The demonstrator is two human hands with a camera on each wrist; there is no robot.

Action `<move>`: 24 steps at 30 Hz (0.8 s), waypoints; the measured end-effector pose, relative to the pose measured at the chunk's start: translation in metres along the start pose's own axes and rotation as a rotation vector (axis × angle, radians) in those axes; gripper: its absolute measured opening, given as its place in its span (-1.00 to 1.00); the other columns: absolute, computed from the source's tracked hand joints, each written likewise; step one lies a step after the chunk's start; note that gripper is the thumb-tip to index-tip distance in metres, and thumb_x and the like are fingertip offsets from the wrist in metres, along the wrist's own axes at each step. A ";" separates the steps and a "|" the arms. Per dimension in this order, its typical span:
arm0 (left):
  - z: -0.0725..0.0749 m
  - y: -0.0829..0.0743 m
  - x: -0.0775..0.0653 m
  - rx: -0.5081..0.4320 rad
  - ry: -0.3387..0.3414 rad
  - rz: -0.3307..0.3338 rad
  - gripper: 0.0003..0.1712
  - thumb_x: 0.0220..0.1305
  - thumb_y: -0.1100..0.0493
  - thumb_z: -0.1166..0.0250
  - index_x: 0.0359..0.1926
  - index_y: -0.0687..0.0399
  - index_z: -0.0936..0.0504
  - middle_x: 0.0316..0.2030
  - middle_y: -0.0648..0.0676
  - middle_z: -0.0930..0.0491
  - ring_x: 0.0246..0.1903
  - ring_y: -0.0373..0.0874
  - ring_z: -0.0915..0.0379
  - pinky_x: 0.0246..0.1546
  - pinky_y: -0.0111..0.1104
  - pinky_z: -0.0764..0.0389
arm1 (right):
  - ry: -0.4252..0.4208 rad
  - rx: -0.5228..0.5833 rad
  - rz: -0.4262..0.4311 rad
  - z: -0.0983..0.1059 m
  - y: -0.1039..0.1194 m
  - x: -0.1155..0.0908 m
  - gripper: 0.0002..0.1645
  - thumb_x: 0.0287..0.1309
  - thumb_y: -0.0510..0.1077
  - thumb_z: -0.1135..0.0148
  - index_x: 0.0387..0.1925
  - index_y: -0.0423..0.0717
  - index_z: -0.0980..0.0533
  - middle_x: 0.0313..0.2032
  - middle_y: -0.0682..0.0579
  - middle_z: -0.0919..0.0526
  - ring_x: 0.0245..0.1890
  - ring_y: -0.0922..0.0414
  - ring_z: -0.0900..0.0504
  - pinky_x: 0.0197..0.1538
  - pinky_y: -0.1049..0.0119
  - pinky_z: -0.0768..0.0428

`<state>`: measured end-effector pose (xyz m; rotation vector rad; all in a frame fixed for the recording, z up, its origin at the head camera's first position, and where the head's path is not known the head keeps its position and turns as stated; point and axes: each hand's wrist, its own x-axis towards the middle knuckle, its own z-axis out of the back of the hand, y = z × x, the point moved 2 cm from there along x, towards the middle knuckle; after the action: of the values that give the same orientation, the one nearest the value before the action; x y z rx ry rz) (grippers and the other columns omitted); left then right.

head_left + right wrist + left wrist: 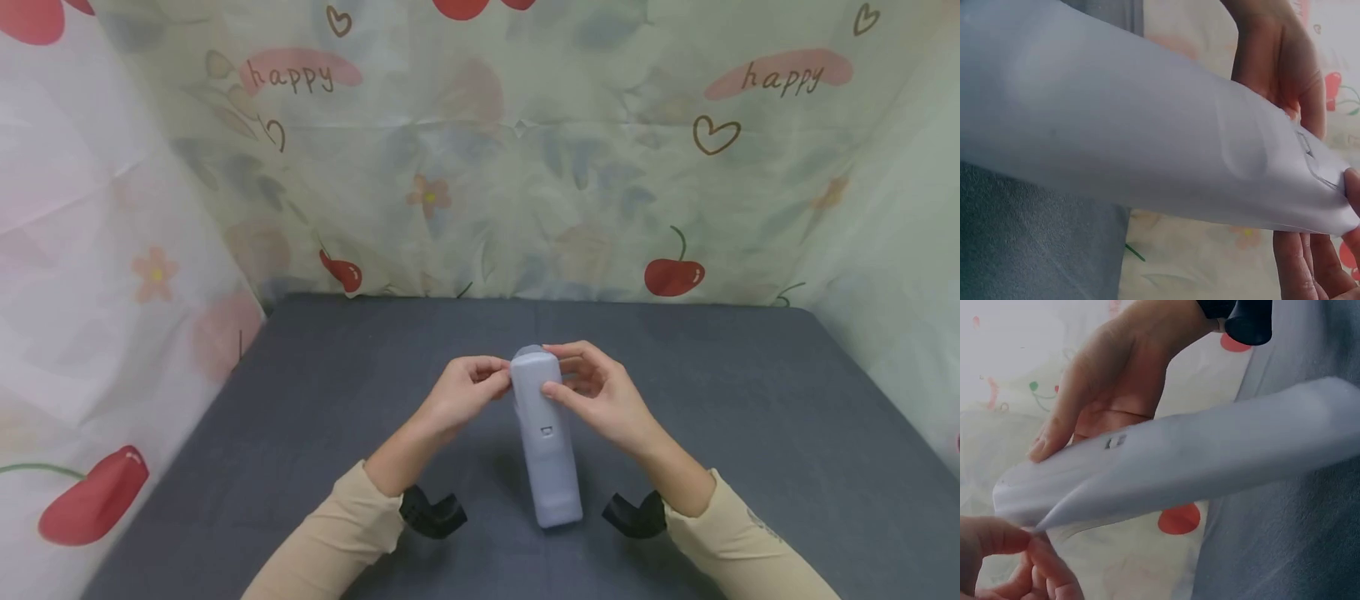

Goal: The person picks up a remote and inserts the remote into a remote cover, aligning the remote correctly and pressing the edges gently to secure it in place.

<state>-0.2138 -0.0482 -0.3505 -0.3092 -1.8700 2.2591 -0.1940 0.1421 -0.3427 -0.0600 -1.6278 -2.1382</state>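
A long, pale lilac-grey plastic case (551, 475) stands tilted over the table, one end toward me. A small rectangular slot (547, 432) marks its face, and a rounded translucent edge (532, 350) shows at the far end. At that end my left hand (467, 392) pinches the side edge; in the left wrist view, thumb and forefinger meet on a thin pointed flap (1060, 512). My right hand (603, 400) grips the opposite side, thumb on the face and fingers behind. The right wrist view shows an oval recess (1244, 147) in the case's side.
Dark grey cloth covers the table (337, 350). Printed curtains (495, 150) with cherries and hearts hang behind it and on both sides. Black curved mounts (433, 514) stick out from both wrists, near the case's lower end.
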 end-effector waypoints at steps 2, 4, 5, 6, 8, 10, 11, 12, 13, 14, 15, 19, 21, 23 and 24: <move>-0.002 0.001 0.000 -0.054 -0.052 0.002 -0.73 0.30 0.25 -0.14 -0.07 0.34 -0.60 -0.12 0.25 -0.64 -0.15 -0.16 -0.57 0.02 -0.24 -0.56 | -0.006 -0.021 0.008 0.000 0.001 0.000 -0.51 0.08 -0.27 -0.29 0.08 -0.15 -0.41 -0.01 -0.22 -0.57 -0.25 0.23 -0.63 -0.20 0.33 -0.63; -0.003 0.001 0.000 -0.110 -0.096 -0.005 -0.74 0.29 0.28 -0.14 -0.09 0.38 -0.60 -0.17 0.24 -0.65 -0.21 -0.23 -0.56 0.02 -0.24 -0.56 | -0.011 -0.043 0.013 0.000 0.002 0.000 -0.52 0.08 -0.28 -0.29 0.06 -0.16 -0.41 -0.03 -0.24 -0.58 -0.28 0.23 -0.63 -0.22 0.34 -0.63; -0.004 0.001 0.000 -0.136 -0.114 -0.006 -0.74 0.28 0.29 -0.15 -0.10 0.40 -0.60 -0.23 0.19 -0.66 -0.26 -0.26 -0.54 0.02 -0.25 -0.57 | -0.013 -0.052 0.013 0.000 0.002 0.000 -0.52 0.07 -0.28 -0.29 0.06 -0.17 -0.42 -0.03 -0.24 -0.58 -0.29 0.23 -0.62 -0.22 0.34 -0.63; -0.004 0.001 0.000 -0.158 -0.127 -0.004 -0.74 0.27 0.30 -0.15 -0.11 0.41 -0.60 -0.30 0.13 -0.66 -0.30 -0.29 -0.51 0.00 -0.27 -0.57 | -0.015 -0.063 0.012 0.000 0.002 0.000 -0.53 0.07 -0.28 -0.30 0.05 -0.17 -0.42 -0.03 -0.24 -0.57 -0.29 0.23 -0.62 -0.23 0.35 -0.63; -0.005 0.001 0.000 -0.191 -0.143 0.001 -0.74 0.25 0.30 -0.16 -0.13 0.42 -0.60 -0.43 0.00 -0.61 -0.38 -0.33 -0.46 -0.06 -0.32 -0.57 | -0.019 -0.080 0.006 0.000 0.002 0.000 -0.53 0.06 -0.27 -0.31 0.04 -0.16 -0.42 -0.04 -0.23 -0.57 -0.30 0.23 -0.62 -0.24 0.35 -0.63; -0.006 0.001 0.000 -0.215 -0.149 0.011 -0.74 0.24 0.31 -0.16 -0.13 0.43 -0.59 -0.52 -0.11 -0.52 -0.44 -0.34 -0.40 -0.12 -0.38 -0.54 | -0.022 -0.096 0.000 0.001 0.003 -0.001 -0.52 0.06 -0.26 -0.31 0.04 -0.14 -0.42 -0.05 -0.21 -0.57 -0.33 0.23 -0.61 -0.24 0.35 -0.63; -0.006 0.001 0.000 -0.217 -0.146 0.019 -0.74 0.24 0.30 -0.16 -0.13 0.43 -0.59 -0.55 -0.13 -0.48 -0.45 -0.33 -0.38 -0.14 -0.40 -0.52 | -0.025 -0.106 -0.005 0.001 0.003 -0.001 -0.52 0.06 -0.25 -0.32 0.05 -0.12 -0.42 -0.06 -0.20 -0.58 -0.34 0.22 -0.61 -0.24 0.36 -0.63; -0.006 0.001 0.000 -0.214 -0.142 0.028 -0.74 0.24 0.30 -0.16 -0.13 0.43 -0.59 -0.56 -0.14 -0.47 -0.46 -0.32 -0.37 -0.16 -0.42 -0.51 | -0.027 -0.114 -0.006 0.002 0.003 -0.002 -0.51 0.06 -0.24 -0.32 0.05 -0.11 -0.42 -0.07 -0.19 -0.58 -0.35 0.22 -0.61 -0.24 0.36 -0.64; -0.006 0.002 0.000 -0.210 -0.135 0.033 -0.73 0.24 0.29 -0.16 -0.12 0.42 -0.59 -0.55 -0.14 -0.47 -0.45 -0.32 -0.37 -0.16 -0.42 -0.50 | -0.030 -0.121 -0.004 0.002 0.003 -0.002 -0.51 0.06 -0.24 -0.32 0.06 -0.11 -0.42 -0.08 -0.20 -0.58 -0.36 0.21 -0.61 -0.24 0.36 -0.64; -0.006 0.002 0.000 -0.203 -0.126 0.041 -0.73 0.25 0.29 -0.16 -0.12 0.42 -0.59 -0.54 -0.13 -0.49 -0.45 -0.32 -0.37 -0.15 -0.42 -0.50 | -0.033 -0.128 -0.003 0.002 0.003 -0.003 -0.50 0.06 -0.24 -0.32 0.06 -0.11 -0.41 -0.08 -0.20 -0.58 -0.37 0.20 -0.61 -0.24 0.37 -0.64; -0.006 0.002 -0.001 -0.193 -0.117 0.045 -0.73 0.26 0.28 -0.16 -0.12 0.41 -0.59 -0.51 -0.13 -0.51 -0.43 -0.32 -0.38 -0.13 -0.41 -0.50 | -0.035 -0.136 -0.001 0.002 0.003 -0.003 -0.50 0.06 -0.23 -0.32 0.06 -0.11 -0.41 -0.09 -0.20 -0.58 -0.37 0.20 -0.61 -0.24 0.37 -0.64; -0.005 0.000 -0.003 -0.169 -0.080 0.045 -0.74 0.27 0.27 -0.15 -0.13 0.39 -0.59 -0.40 -0.08 -0.58 -0.35 -0.31 -0.41 -0.07 -0.35 -0.51 | -0.048 -0.151 0.014 0.003 0.003 -0.004 -0.50 0.06 -0.24 -0.32 0.06 -0.12 -0.40 -0.10 -0.19 -0.59 -0.37 0.20 -0.62 -0.23 0.38 -0.64; -0.005 -0.001 -0.004 -0.147 -0.069 0.030 -0.76 0.28 0.26 -0.15 -0.15 0.37 -0.60 -0.37 -0.06 -0.60 -0.31 -0.31 -0.42 -0.08 -0.36 -0.51 | -0.057 -0.157 0.021 0.004 0.003 -0.004 -0.50 0.06 -0.25 -0.32 0.06 -0.12 -0.40 -0.12 -0.18 -0.59 -0.37 0.21 -0.62 -0.24 0.39 -0.64; -0.005 -0.003 -0.006 -0.130 -0.070 0.007 -0.76 0.27 0.26 -0.15 -0.16 0.37 -0.60 -0.38 -0.04 -0.60 -0.31 -0.28 -0.42 -0.14 -0.38 -0.49 | -0.065 -0.156 0.033 0.004 0.003 -0.003 -0.51 0.06 -0.26 -0.31 0.05 -0.13 -0.39 -0.13 -0.19 -0.59 -0.37 0.21 -0.62 -0.25 0.39 -0.64; -0.005 -0.005 -0.007 -0.124 -0.073 -0.002 -0.77 0.27 0.26 -0.15 -0.18 0.36 -0.60 -0.38 -0.04 -0.59 -0.32 -0.27 -0.41 -0.17 -0.40 -0.48 | -0.069 -0.158 0.038 0.004 0.003 -0.003 -0.51 0.06 -0.26 -0.31 0.05 -0.13 -0.39 -0.13 -0.19 -0.59 -0.37 0.22 -0.62 -0.25 0.39 -0.64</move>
<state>-0.2059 -0.0443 -0.3467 -0.2460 -2.0511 2.1858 -0.1909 0.1458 -0.3397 -0.2135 -1.4797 -2.2543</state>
